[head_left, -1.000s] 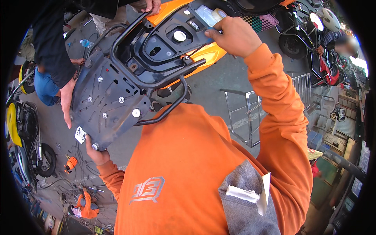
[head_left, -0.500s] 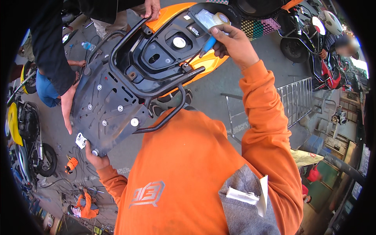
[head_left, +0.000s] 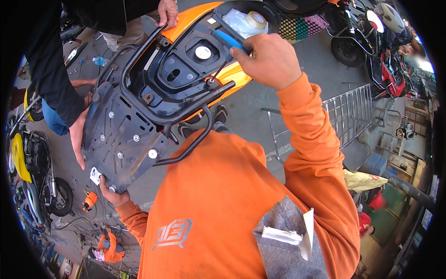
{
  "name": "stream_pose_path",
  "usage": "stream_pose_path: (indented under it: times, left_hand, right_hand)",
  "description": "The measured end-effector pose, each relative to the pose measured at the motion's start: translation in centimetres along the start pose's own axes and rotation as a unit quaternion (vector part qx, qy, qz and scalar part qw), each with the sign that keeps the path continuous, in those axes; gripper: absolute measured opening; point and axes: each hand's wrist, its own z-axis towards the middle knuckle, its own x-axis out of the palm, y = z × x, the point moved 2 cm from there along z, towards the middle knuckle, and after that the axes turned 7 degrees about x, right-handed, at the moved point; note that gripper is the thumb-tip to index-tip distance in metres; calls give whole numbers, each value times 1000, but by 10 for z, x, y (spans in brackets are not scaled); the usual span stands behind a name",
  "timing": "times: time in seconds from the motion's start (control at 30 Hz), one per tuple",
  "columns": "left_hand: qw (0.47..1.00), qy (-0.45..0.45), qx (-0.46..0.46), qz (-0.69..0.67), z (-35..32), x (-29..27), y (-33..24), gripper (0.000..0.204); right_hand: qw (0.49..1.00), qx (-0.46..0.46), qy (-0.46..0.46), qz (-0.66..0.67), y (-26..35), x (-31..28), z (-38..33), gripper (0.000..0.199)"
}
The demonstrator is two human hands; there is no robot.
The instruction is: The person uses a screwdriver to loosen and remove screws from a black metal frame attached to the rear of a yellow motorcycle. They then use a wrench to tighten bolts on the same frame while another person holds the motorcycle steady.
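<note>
My right hand is closed around a blue-handled wrench, its handle apparently set across the shaft. The thin shaft slants down to a bolt beside the black rack tube and the orange body panel. My left hand pinches the corner of the black rack plate, thumb on top, other fingers hidden beneath. Next to that thumb sits a small silver bracket. The plate, studded with several round bolts, lies over the rear of an orange-and-black motorcycle.
A co-worker's hand holds the rack tube at the top; their other hand rests along the plate's left edge. Tape lies in the tray. A metal ladder-like frame stands right. A yellow motorcycle stands left.
My right hand has turned over, swinging the blue handle round to the left, while the shaft's tip stays at the bolt. My left hand keeps its hold. The whole view has shifted slightly.
</note>
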Motion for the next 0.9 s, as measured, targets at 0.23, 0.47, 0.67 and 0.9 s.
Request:
stream_pose_path:
  times: [0.23, 0.47, 0.67, 0.9]
  left_hand:
    - [999, 0, 1, 33, 3, -11, 3, 39]
    - [1000, -20, 18, 12, -1, 1, 5, 42]
    - [999, -13, 13, 38, -2, 2, 3, 41]
    - [998, -10, 5, 63, -5, -1, 1, 42]
  right_hand:
    - [991, 123, 37, 21, 6, 4, -8, 53]
    - [990, 68, -41, 114, -5, 4, -10, 50]
    - [979, -102, 3, 177, -17, 1, -4, 38]
    - [938, -68, 215, 264, -24, -8, 8, 34]
